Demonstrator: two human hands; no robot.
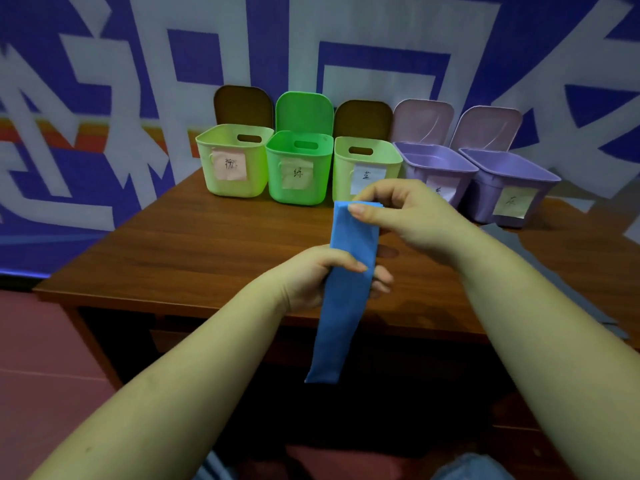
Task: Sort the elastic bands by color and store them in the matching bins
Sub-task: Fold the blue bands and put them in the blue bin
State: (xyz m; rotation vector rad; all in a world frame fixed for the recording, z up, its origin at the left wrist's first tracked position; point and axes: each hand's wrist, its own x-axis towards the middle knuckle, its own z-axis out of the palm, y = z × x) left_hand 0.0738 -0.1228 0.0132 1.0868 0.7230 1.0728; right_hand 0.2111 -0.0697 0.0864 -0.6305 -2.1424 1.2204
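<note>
The right hand (408,216) pinched the folded top end of a blue elastic band (349,268) between thumb and fingers, above the counter (180,251). The left hand (325,275) gripped the same band lower down, its thumb across the front and its fingers curled behind. The free lower end hung down past the counter's front edge.

The band seemed half folded, so the step in hand was probably to fold it smaller before storing it. To do this well, the left hand should have brought the hanging end up to meet the top, with the edges kept even, so that the bundle would not spring open.

Behind the hands stood five open bins in a row, each with a paper label. The third bin (363,168), pale green, carried a label which I judged to mean blue. It stood just behind the right hand, so only a short reach forward was needed. Some grey strips (554,271) lay on the counter at the right.
</note>
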